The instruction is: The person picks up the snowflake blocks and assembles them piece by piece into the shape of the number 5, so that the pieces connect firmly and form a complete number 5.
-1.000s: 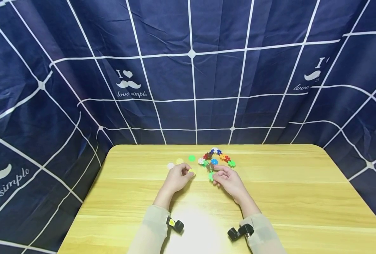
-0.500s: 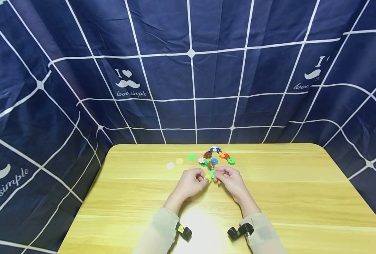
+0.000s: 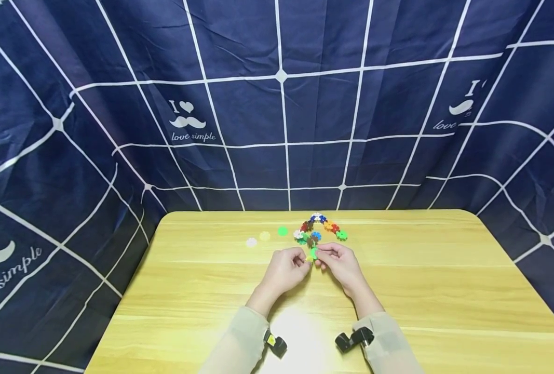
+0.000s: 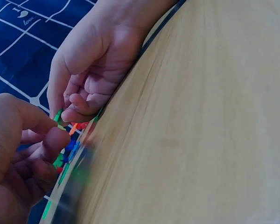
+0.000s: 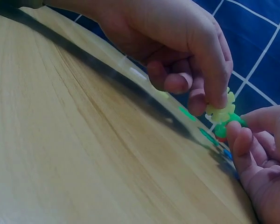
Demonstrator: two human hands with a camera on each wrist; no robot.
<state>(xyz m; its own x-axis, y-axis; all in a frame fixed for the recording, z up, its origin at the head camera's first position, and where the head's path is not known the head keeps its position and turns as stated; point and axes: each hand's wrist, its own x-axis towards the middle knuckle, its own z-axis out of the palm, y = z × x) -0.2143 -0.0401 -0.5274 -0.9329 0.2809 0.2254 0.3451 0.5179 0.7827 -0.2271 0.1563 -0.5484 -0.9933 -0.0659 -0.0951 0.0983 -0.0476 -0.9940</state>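
Note:
My left hand (image 3: pixel 286 269) pinches a yellow snowflake disc (image 5: pixel 220 112), a flat toothed plastic piece, between thumb and fingertips. Just to its right, my right hand (image 3: pixel 339 264) pinches a green snowflake disc (image 5: pixel 227 124). In the right wrist view the yellow disc's edge meets the green one; whether their slots are joined I cannot tell. Beyond the green disc, a brown disc (image 3: pixel 312 240) stands close to it at the near end of a joined chain of coloured discs (image 3: pixel 306 226). Fingers hide parts of both held discs in the left wrist view.
Loose white (image 3: pixel 251 242), pale yellow (image 3: pixel 265 236) and green (image 3: pixel 283 231) discs lie to the left of the chain. A light wooden table (image 3: pixel 421 291) carries everything, with a dark blue curtain (image 3: pixel 239 114) behind its far edge.
My left hand has moved right with the yellow disc, up to the green disc. The right hand has stayed nearly in place, holding the green disc.

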